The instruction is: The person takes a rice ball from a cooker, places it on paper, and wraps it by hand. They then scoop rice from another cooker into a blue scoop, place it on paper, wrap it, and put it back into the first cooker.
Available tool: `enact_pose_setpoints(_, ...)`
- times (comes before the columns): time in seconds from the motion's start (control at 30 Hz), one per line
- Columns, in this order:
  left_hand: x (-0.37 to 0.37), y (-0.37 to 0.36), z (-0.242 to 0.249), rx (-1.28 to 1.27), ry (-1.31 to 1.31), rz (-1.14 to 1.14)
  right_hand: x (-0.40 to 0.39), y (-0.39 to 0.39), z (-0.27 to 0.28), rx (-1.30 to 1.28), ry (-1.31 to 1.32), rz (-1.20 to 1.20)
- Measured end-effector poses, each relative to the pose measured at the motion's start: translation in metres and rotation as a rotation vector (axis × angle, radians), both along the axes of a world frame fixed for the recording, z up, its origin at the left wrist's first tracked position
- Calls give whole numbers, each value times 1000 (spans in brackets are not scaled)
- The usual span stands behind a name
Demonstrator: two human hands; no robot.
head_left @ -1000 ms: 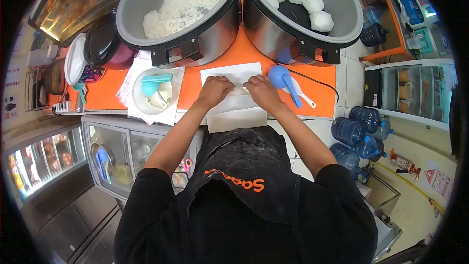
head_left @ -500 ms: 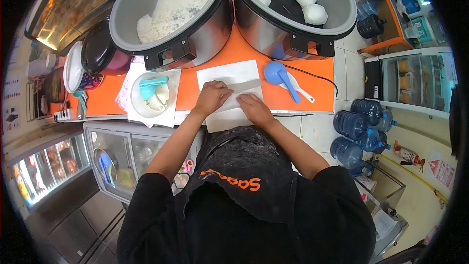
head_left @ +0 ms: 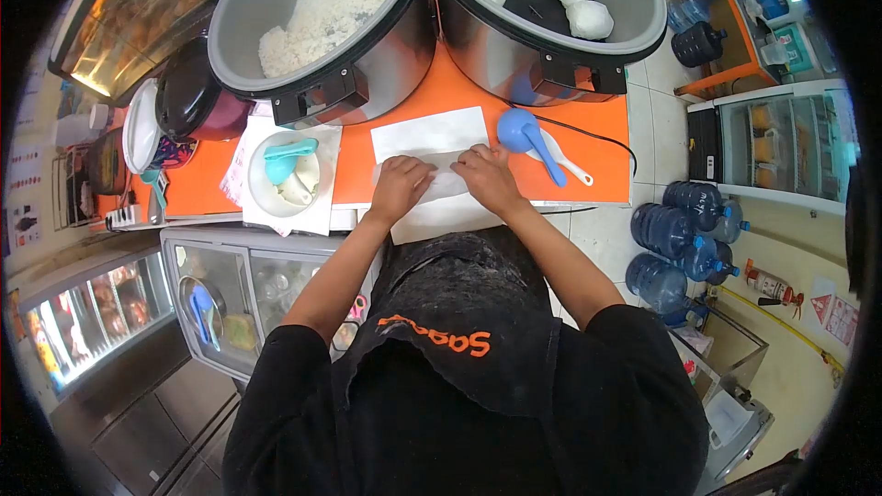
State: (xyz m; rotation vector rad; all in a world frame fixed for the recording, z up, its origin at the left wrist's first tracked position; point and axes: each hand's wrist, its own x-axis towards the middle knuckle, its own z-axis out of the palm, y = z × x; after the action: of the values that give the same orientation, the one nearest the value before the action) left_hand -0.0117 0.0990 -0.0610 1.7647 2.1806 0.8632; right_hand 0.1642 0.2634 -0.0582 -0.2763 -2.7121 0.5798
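Note:
A thin, see-through plastic piece (head_left: 447, 182), perhaps a small bag, lies over white paper sheets (head_left: 430, 130) at the counter's front edge. My left hand (head_left: 402, 187) grips its left side with curled fingers. On the opposite side, my right hand (head_left: 489, 181) pinches it, fingertips near the upper right corner. To the left stands a white bowl (head_left: 259, 193) with a turquoise scoop (head_left: 283, 162) and a pale spoon in it. A blue ladle (head_left: 524, 133) rests on a white spoon or paddle (head_left: 574, 170) to the right.
Behind the paper stand two big cookers, one holding white rice (head_left: 326, 18), the other several white wrapped bundles (head_left: 589, 20). A black cable (head_left: 602, 140) crosses the orange counter (head_left: 367, 154). Large water bottles (head_left: 657, 280) stand on the floor at right.
My right hand has moved up to the plastic's upper right, and my left hand has shifted slightly. The plastic, earlier a narrow strip angled right, now spreads wider between both hands.

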Motion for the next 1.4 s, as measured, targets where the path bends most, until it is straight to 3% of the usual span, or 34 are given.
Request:
enact_pose_setpoints(0.1,0,-2,14,27,-2,97,3,0,0,-15,23,34)
enact_pose_setpoints(0.63,-3,-29,-21,-14,47,-39,24,-10,-35,-170,-18,88)
enact_pose_setpoints(0.8,6,-32,-28,-50,-181,-6,25,-13,-47,-174,20,31)
enact_pose_setpoints(1.03,24,-45,-25,-13,-123,113,39,-39,-39,-127,107,-83)
enact_pose_setpoints(1.13,21,-48,-47,-63,-66,131,44,-30,-60,-77,57,-19)
enact_pose_setpoints(1.2,16,-48,-51,-164,-21,135,38,-24,-66,-175,-149,-43)
enact_pose_setpoints(1.3,13,-36,-49,-223,-143,239,12,-19,-26,-386,-405,-196)
enact_pose_setpoints(1.4,6,-22,-39,-335,-220,274,3,-10,-38,-456,-418,-241)
